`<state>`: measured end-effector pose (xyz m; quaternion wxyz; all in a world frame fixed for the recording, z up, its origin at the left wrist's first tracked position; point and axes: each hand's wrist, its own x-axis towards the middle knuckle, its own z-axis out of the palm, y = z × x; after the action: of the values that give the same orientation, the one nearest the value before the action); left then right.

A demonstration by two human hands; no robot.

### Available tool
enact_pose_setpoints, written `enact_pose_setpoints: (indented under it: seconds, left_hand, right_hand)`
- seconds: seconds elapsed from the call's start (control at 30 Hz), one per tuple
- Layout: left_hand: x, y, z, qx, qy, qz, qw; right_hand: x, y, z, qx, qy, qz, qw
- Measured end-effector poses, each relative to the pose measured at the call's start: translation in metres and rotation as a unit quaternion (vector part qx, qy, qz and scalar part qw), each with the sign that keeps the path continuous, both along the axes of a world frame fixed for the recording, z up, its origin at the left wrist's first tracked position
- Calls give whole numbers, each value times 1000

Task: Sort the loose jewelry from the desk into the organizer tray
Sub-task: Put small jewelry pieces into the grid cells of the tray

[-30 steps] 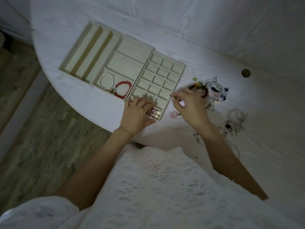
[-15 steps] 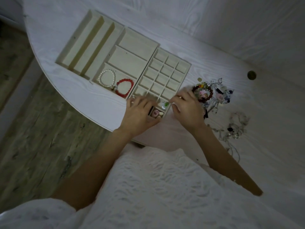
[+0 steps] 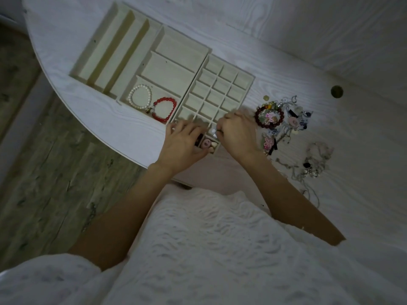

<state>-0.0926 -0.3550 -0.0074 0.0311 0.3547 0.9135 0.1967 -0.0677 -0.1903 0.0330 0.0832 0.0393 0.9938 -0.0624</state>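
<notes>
The right hand (image 3: 239,137) curls its fingers inward over the near rows of the cream, many-celled organizer tray (image 3: 246,81), pinching something small and pale at its fingertips; what that piece is cannot be made out. The left hand (image 3: 184,146) lies palm down with relaxed, spread fingers on the tray's near corner, holding nothing, and hides the cells under it. Between the hands a round pink bead piece (image 3: 206,143) sits in a near cell. A white pearl bracelet (image 3: 140,96) and a red bead bracelet (image 3: 164,110) lie in a wider compartment. The loose tangled jewelry pile (image 3: 284,119) lies on the white wood-grain desk (image 3: 363,139), just right of the right hand.
</notes>
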Motion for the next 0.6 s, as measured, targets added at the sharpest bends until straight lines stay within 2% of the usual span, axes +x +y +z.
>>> enact_pose_setpoints:
  seconds: [0.17, 0.43, 0.6]
  left_hand:
    - [1, -2, -2, 6, 0, -5, 1000]
    - [-2, -1, -3, 24, 1, -1, 1000]
    - [-2, -2, -4, 18, -10, 3, 1000]
  right_hand:
    - [10, 4, -3, -49, 62, -18, 997]
    - [0, -2, -6, -4, -11, 12, 1000]
    - [3, 7, -6, -49, -10, 2, 999]
